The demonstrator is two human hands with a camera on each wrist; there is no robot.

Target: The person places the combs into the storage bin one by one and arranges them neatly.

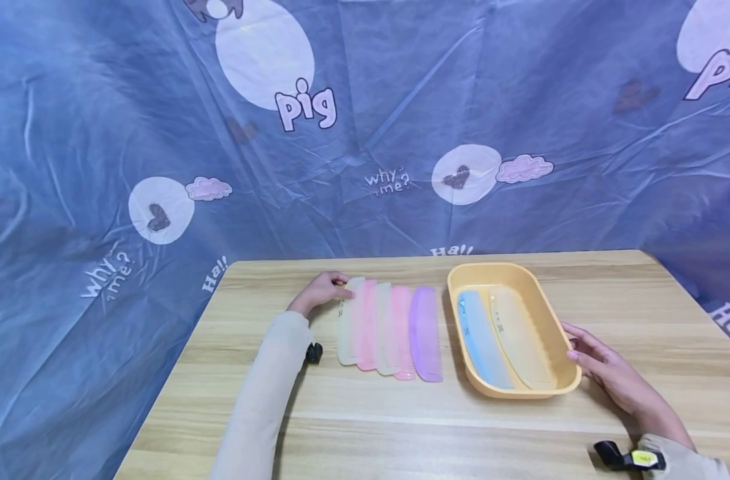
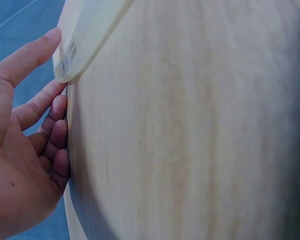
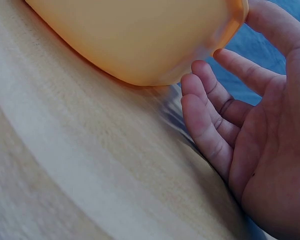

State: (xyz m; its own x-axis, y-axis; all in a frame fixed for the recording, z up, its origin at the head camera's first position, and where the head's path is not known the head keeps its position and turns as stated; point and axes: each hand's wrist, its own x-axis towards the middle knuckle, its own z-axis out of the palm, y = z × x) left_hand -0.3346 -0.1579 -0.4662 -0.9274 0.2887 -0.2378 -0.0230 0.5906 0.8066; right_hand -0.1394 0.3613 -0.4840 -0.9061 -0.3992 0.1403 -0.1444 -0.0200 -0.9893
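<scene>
Several translucent combs lie overlapped in a row on the table. Leftmost is a pale green comb; its far end is pinched between thumb and forefinger of my left hand, as the left wrist view also shows. Then come a pink comb, a second pale green comb, another pink comb and a purple comb. To their right, a yellow tray holds a blue comb and a pale yellow comb. My right hand grips the tray's right rim, thumb on top, fingers against the outer wall.
The wooden table ends at the back against a blue printed cloth. Black wrist cameras are worn on both arms, the right camera near the table's front right.
</scene>
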